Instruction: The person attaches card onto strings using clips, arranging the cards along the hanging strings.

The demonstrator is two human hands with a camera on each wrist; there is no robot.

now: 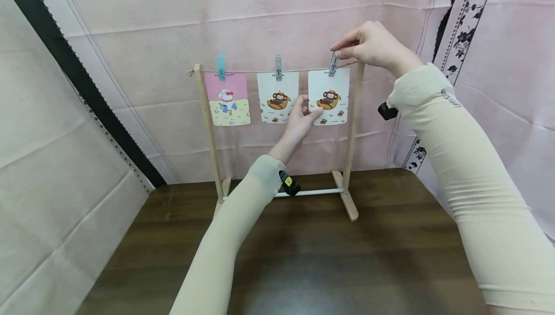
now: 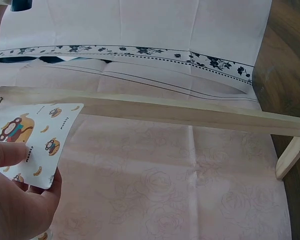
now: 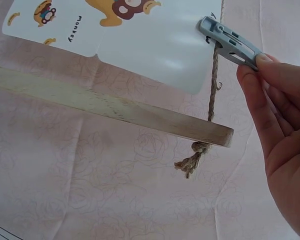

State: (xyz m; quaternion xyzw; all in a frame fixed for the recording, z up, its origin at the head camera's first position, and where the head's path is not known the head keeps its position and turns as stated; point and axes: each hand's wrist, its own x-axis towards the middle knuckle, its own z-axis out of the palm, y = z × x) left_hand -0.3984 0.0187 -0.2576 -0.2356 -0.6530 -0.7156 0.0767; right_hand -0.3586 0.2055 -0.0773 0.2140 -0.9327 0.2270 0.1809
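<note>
My right hand (image 1: pixel 373 47) pinches the top of a grey-blue clothespin (image 3: pixel 230 41) between thumb and fingers. The clothespin's other end sits over the rope (image 3: pixel 213 85) and the top edge of a white monkey card (image 1: pixel 336 117). At that card's lower left side, my left hand (image 1: pixel 297 124) holds it, thumb (image 2: pixel 10 152) in front and fingers behind. A second monkey card (image 1: pixel 266 88) hangs in the middle under another grey clothespin (image 1: pixel 278 67). A pink and yellow card (image 1: pixel 214 91) hangs on the left under a light blue clothespin (image 1: pixel 221 67).
A wooden frame (image 1: pixel 353 127) with two posts carries the rope, knotted at its right end (image 3: pixel 192 160). A white rod (image 1: pixel 321 191) joins the posts low down. The frame stands on a dark brown table (image 1: pixel 347 267), with pink cloth (image 1: pixel 173 50) behind.
</note>
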